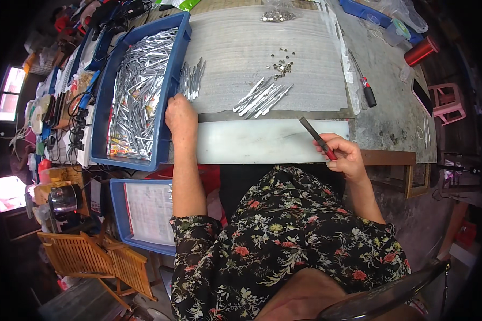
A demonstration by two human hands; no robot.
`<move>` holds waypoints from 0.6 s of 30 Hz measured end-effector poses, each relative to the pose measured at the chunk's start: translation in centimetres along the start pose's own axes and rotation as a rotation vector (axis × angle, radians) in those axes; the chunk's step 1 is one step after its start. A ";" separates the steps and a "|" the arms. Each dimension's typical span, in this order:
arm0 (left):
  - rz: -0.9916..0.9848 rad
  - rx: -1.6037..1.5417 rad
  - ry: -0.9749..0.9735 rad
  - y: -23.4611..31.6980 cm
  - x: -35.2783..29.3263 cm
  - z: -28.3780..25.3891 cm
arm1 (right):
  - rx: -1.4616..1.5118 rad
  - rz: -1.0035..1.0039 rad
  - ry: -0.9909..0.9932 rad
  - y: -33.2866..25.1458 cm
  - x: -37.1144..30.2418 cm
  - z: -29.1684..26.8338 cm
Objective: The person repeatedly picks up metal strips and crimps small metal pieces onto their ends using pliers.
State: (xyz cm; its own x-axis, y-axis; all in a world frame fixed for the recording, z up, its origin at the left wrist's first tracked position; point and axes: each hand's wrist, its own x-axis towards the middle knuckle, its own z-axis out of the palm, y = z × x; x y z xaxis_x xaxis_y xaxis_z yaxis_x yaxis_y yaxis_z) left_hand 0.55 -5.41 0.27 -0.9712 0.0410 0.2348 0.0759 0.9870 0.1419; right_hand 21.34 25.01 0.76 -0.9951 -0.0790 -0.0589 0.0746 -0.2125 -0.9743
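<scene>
My left hand is closed, back upward, against the right wall of a large blue tray. Its fingertips are hidden, so what they hold, if anything, does not show. Just beyond it lies a small bunch of thin silvery metal strips. In my right hand, over the table's near edge, is a slim hand tool with a flat dark end and a red grip. The dark end points up and left. Another group of shiny metal strips lies on the mat, with several small round metal pieces behind it.
Many metal strips fill the tray. A white foam mat covers the table, with a pale board along its near edge. A screwdriver, phone and red spool lie right. A second blue tray sits lower left.
</scene>
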 end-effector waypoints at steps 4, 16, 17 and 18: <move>-0.029 -0.008 -0.003 0.0 0.1 -0.2 | -0.006 -0.016 -0.016 -0.2 0.2 0.1; -0.028 -0.063 0.048 0.3 -0.2 -0.5 | -0.011 0.000 -0.010 -0.1 0.1 -0.1; -0.014 -0.082 0.075 0.4 -0.4 -0.6 | -0.008 -0.006 -0.013 -0.1 0.0 -0.1; -0.014 -0.083 0.075 0.3 -0.4 -0.5 | -0.006 -0.013 -0.016 0.0 0.1 0.0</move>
State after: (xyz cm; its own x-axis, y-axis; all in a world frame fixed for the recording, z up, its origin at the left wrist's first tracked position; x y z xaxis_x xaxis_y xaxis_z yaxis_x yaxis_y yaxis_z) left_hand 1.09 -5.20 0.70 -0.9528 0.0123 0.3034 0.0839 0.9709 0.2242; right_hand 21.27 25.05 0.79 -0.9949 -0.0919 -0.0423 0.0607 -0.2079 -0.9763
